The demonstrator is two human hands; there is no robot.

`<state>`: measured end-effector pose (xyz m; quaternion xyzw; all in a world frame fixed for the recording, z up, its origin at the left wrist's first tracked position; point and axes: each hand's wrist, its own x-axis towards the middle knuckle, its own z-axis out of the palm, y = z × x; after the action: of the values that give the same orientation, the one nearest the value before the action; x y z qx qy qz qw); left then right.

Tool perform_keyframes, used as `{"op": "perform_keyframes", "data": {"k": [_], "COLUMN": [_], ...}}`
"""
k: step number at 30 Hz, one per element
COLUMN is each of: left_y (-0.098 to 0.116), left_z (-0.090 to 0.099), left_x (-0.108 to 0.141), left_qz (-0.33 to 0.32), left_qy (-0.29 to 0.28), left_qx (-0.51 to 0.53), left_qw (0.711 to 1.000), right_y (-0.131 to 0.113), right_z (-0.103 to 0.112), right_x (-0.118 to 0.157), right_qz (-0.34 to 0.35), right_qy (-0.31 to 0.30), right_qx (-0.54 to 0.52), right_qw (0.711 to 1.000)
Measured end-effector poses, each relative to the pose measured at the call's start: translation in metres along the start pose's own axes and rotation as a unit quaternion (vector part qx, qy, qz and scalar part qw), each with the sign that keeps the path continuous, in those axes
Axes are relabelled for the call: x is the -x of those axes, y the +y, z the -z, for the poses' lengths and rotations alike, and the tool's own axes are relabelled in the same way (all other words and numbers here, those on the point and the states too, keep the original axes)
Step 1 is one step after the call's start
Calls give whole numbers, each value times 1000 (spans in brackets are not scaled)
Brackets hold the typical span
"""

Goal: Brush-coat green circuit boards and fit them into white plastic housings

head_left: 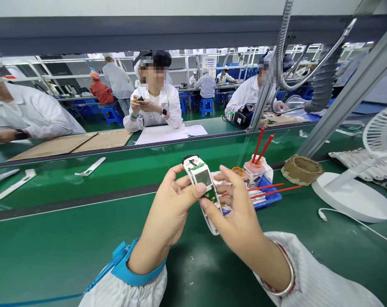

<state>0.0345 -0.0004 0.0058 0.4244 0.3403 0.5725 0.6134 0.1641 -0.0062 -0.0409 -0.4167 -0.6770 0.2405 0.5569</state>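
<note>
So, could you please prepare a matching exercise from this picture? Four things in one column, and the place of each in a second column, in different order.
Things
1. Opened white device
2. Blue wrist strap
3. Brown roll
4. Blue tray

Places
A. Around the left wrist
B. Under the lying red sticks
C. In the fingers of the left hand and right hand
D. On the table, just left of the base of the white fan

Right pairs: 1-C, 2-A, 3-D, 4-B.
</note>
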Motion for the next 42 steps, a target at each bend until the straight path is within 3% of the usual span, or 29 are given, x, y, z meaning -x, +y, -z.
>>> {"op": "perform_keyframes", "data": {"k": [2,6,8,12,21,31,35,38,42], "left_y": [-2,-7,-9,-12,-16,-18,-19,-22,-19], "left_z": [2,6,8,9,5,8,8,8,6], "left_x": [-1,-3,-4,-9,-11,-12,-12,-12,-11], "left_qz": [0,15,21,26,47,-21,-10,12,37], "left_qy": [-13,-46,-47,-42,-27,-56,-28,-34,-61], "left_qx": [7,-16,-31,-45,-37,-140,-141,-109,-64], "left_qw": [1000,999,998,998,998,988,990,993,995], "right_y": [-2,-9,-10,-8,9,-8,-10,-11,-11], "right_z": [8,27,34,40,45,43,41,39,41], "right_x": [-6,-21,-26,-31,-37,-31,-29,-29,-30], "right_qz": [97,225,251,273,352,184,37,-78,-112], "right_qy": [20,-65,-108,-139,-96,-91,-88,-87,-131], "right_qx": [88,188,217,257,208,154,31,-10,-12], "right_qw": [991,954,937,917,908,966,995,993,985]}}
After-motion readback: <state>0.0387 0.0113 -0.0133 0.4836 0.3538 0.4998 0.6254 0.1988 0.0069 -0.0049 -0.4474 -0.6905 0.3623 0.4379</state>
